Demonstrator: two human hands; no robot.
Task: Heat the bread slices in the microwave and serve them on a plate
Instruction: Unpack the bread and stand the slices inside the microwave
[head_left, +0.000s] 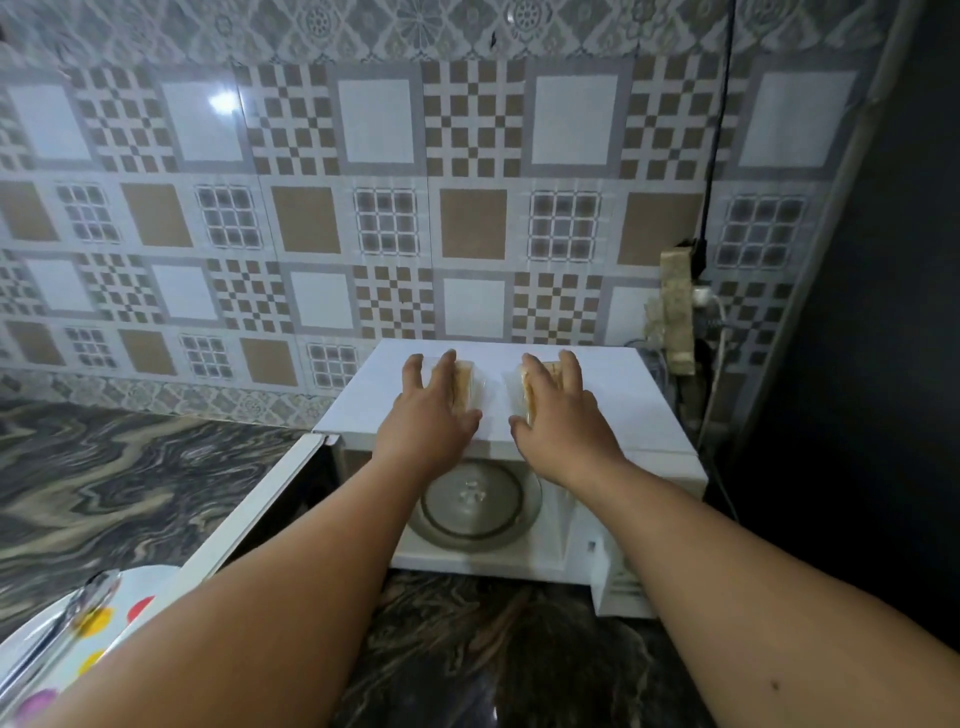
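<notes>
A white microwave (644, 405) stands on the counter with its door (254, 514) swung open to the left. Inside lies a bare glass turntable (470, 506). On the microwave's top sit two bread slices, each on what looks like a clear glass dish. My left hand (434, 408) lies over the left bread slice (461, 387), fingers spread around it. My right hand (558, 410) covers the right bread slice (530, 389) the same way. Whether either hand grips its slice or only rests on it does not show.
A white plate with coloured dots (98, 623) sits at the lower left, metal tongs (57, 629) lying on it. The dark marbled counter (104, 493) runs left and in front. A tiled wall is behind; a black cable (719, 130) and a socket (680, 312) hang at the right.
</notes>
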